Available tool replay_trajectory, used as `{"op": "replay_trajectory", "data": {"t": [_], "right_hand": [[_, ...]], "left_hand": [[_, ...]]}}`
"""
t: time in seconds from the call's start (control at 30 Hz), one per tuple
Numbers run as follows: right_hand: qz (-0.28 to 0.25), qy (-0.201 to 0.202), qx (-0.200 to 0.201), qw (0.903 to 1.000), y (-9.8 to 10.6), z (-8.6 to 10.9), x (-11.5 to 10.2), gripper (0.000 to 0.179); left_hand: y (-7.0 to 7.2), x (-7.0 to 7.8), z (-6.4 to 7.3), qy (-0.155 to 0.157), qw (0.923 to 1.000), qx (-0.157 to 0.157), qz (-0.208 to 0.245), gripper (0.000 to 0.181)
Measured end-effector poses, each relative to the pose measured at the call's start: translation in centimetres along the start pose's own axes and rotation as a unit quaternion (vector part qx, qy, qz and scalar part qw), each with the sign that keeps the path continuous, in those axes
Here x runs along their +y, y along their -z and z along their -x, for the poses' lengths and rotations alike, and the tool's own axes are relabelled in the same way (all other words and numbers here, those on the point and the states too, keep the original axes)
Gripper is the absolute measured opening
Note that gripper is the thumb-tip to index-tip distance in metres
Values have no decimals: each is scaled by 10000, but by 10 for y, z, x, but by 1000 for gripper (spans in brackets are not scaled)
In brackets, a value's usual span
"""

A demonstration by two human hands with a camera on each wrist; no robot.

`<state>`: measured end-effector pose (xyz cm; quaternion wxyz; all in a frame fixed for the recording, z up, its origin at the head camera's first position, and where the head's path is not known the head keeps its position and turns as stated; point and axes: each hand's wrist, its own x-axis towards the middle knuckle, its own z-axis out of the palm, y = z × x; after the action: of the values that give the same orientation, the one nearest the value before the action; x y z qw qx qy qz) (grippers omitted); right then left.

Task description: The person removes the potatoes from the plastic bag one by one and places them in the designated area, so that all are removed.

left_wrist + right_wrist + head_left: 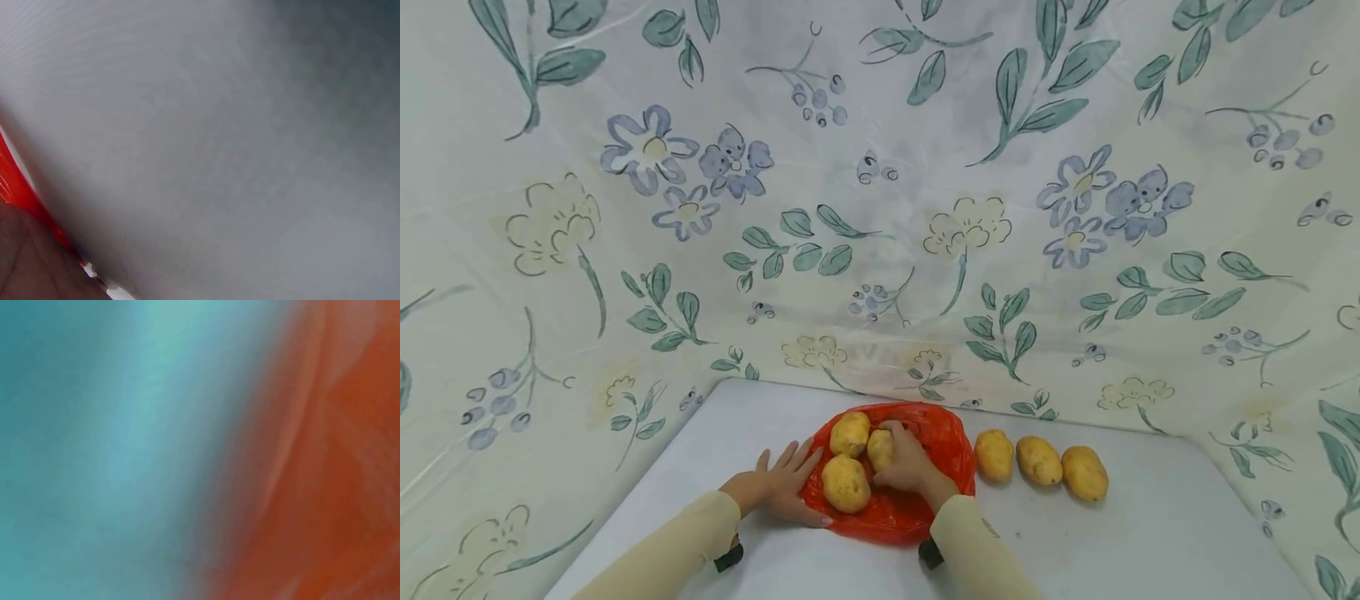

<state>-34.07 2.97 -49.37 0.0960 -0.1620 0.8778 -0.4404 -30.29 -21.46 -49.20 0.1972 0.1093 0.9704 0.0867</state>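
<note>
A red plastic bag [902, 515] lies spread on the white table, with two potatoes on its left part: an upper one [850, 434] and a lower one [846, 483]. Over the bag, my right hand [910, 463] grips a third potato [880, 450], its fingers and thumb curled round it. At the bag's left edge my left hand [787, 487] rests with fingers spread, touching the plastic. Part of the left hand [37, 259] and a strip of red bag [22, 187] show in the left wrist view. Only blurred red plastic [350, 487] appears in the right wrist view; the right hand is hidden there.
To the right of the bag, three potatoes lie in a row: one close to it [994, 456], a middle one [1039, 461] and an outer one [1084, 473]. The white table [1150, 533] ends against a flower-printed cloth [880, 250] at the back and sides.
</note>
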Motion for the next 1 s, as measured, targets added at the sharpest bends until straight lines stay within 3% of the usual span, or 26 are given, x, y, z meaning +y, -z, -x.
{"op": "replay_trajectory", "data": {"t": [0.27,0.47,0.7,1.0], "right_hand": [[-42,7,-12,10000,3,5,5,81],[-2,311,-34,9995,6,4,-1,82],[-11,378,26,9993,16,7,-13,86],[-561,298,-202,9978,26,30,-21,84]], "left_hand": [[-4,-1,-6,12,9999,70,130,131],[4,2,1,12,10000,19,1,126],[11,5,1,-16,9998,145,-102,121],[8,4,2,-32,10000,53,-65,122]]}}
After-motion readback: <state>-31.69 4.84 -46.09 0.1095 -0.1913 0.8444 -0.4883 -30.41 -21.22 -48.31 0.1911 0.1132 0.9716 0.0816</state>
